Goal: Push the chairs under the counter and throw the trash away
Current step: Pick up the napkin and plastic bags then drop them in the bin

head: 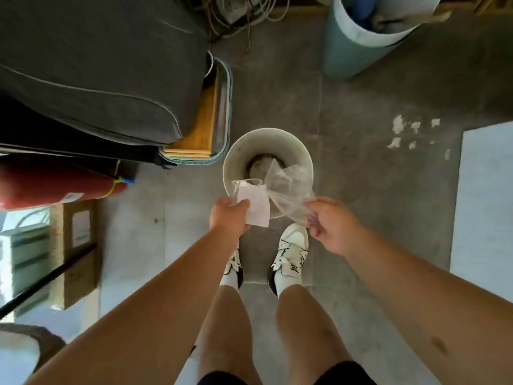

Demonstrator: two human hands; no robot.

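A: Where is the trash relative to the bin?

B: Both pieces hang right over the near rim of the small white bin, which stands on the grey floor just ahead of the person's white shoes. The left hand is curled closed, thumb pressed against the fingers, pinching a folded white paper together with a bit of clear film. The right hand pinches a crumpled clear plastic bag between thumb and fingertips; the bag spreads out above the bin's opening.

A: Do the two pieces touch?

B: They look joined or overlapping above the bin's near edge; I cannot tell which.

A: Anything inside the bin?

B: A dark round patch at the bottom, too blurred to name.

A: What else stands around the bin?

B: To its left, almost touching, a clear tub holding wooden boards, with a dark grey cushion on top. Further left lies a red cylinder. Beyond the bin, to the right, stands a taller pale blue bin.
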